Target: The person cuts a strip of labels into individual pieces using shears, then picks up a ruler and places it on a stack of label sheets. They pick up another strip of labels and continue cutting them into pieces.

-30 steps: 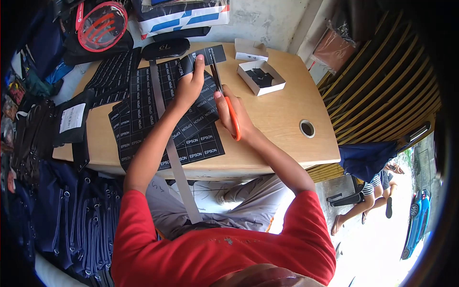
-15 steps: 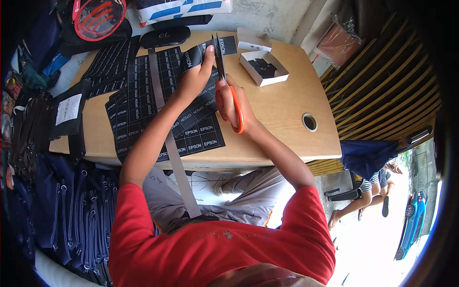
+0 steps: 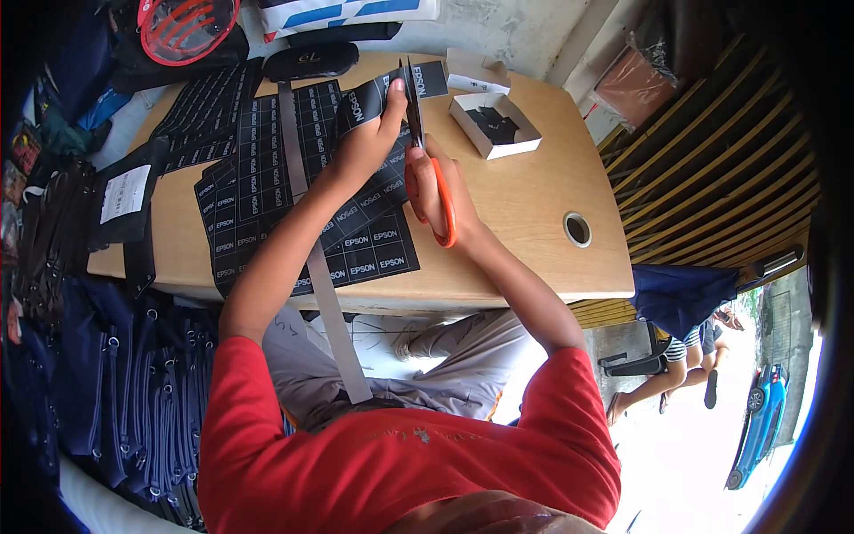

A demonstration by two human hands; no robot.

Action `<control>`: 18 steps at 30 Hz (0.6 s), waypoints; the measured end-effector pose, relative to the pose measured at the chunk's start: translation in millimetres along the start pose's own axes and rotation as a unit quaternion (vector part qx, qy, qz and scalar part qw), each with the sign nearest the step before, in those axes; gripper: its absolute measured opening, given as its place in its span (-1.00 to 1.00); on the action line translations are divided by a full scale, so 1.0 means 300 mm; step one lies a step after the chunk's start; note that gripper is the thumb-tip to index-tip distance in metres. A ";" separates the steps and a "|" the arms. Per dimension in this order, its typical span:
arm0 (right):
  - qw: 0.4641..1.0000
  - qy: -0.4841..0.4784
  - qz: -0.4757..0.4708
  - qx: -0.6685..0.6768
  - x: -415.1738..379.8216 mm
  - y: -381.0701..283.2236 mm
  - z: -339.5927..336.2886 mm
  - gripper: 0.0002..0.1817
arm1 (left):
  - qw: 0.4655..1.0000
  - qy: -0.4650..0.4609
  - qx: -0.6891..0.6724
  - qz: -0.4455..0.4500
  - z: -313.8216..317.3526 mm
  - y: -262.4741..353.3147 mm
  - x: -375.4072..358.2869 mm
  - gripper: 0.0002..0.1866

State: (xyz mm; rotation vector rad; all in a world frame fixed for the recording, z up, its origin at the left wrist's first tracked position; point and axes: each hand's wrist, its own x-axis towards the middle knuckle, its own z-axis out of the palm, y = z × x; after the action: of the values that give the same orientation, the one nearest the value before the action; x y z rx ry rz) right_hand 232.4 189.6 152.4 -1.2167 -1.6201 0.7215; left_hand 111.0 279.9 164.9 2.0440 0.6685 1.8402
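In the head view, my left hand (image 3: pixel 374 138) pinches a black strip (image 3: pixel 354 109) printed with white EPSON lettering, thumb on top. My right hand (image 3: pixel 445 191) grips scissors (image 3: pixel 447 214) by their orange handles. The scissors' blades point away from me and lie across the strip beside my left thumb, slightly apart at the tips. The strip's far end (image 3: pixel 433 80) sticks out to the right of the blades. Below my left hand, several black EPSON-printed sheets (image 3: pixel 378 249) overlap on the table. A long grey metal ruler (image 3: pixel 338 343) lies across them and reaches over my lap.
On the wooden table (image 3: pixel 516 240) stands an open white box (image 3: pixel 525 149) holding black pieces, with another white box part (image 3: pixel 476 71) behind it. A black case (image 3: pixel 311 60) lies at the back. Dark blue straps (image 3: pixel 165 400) hang at the left. Other people's legs (image 3: pixel 654 392) show at right.
The view has shifted slightly. Both hands stay almost in place on the strip and scissors, and the blades look a little closer together.
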 end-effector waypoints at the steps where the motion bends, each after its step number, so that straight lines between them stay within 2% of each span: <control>1: 1.000 -0.001 0.000 0.000 -0.001 -0.002 0.000 -0.56 | 1.000 0.001 0.000 -0.001 0.000 0.003 -0.001 -0.71; 9: 1.000 0.006 -0.017 -0.003 0.000 0.008 0.004 -0.55 | 0.999 -0.013 0.027 0.022 -0.012 0.015 0.006 -0.72; 18: 1.000 0.006 -0.002 -0.001 0.001 0.006 0.003 -0.56 | 0.999 -0.033 0.029 0.008 -0.016 0.013 0.003 -0.72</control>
State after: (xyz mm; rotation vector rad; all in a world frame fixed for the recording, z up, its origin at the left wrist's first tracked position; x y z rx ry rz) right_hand 232.2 190.5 150.5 -1.2153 -1.6131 0.7089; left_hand 106.7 276.8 168.2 2.1437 0.6972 1.7727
